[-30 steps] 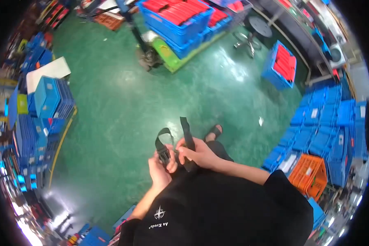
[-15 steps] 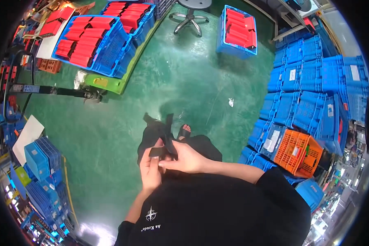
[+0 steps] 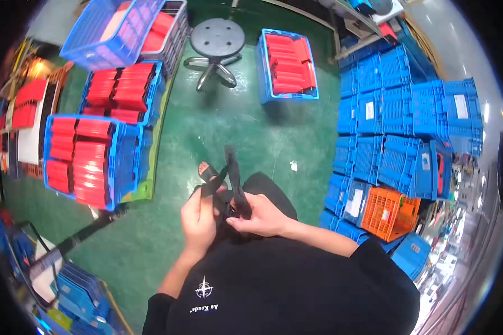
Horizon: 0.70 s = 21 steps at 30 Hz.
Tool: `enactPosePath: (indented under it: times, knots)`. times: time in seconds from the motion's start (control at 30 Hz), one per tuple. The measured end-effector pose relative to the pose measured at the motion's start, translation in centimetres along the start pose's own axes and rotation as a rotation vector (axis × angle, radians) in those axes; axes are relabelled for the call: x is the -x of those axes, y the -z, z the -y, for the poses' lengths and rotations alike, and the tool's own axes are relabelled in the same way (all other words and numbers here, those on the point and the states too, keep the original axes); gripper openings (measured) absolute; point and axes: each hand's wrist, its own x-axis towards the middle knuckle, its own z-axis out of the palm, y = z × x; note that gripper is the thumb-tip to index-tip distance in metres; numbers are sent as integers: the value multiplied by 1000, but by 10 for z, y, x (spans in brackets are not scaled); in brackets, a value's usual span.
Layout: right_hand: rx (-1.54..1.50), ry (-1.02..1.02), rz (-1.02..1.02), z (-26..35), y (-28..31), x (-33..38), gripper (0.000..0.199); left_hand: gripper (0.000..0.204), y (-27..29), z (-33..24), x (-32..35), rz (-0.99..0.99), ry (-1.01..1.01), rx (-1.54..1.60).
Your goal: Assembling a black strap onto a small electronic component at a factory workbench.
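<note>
Both hands hold a black strap [image 3: 233, 177] in front of the person's chest. The left hand [image 3: 198, 219] is closed around one side of it. The right hand [image 3: 258, 216] pinches its lower part, just beside the left hand. The top of the strap sticks up over a foot in a sandal [image 3: 208, 172] on the green floor [image 3: 240, 125]. A round black stool [image 3: 217, 39] and a blue crate of red parts [image 3: 286, 64] stand farther away. Blue crates [image 3: 397, 123] are stacked on the right, with an orange crate [image 3: 388, 211] near them.
</note>
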Motion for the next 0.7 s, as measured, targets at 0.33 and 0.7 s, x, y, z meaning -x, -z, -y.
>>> enactPosePath:
  times: [0.33, 0.7]
  knots:
    - [-473, -138, 268, 60, 103, -108, 26, 29, -45, -76, -140, -64, 48, 1]
    - [-248, -1, 657, 111, 228, -199, 24, 17, -60, -152, -196, -173, 435, 262]
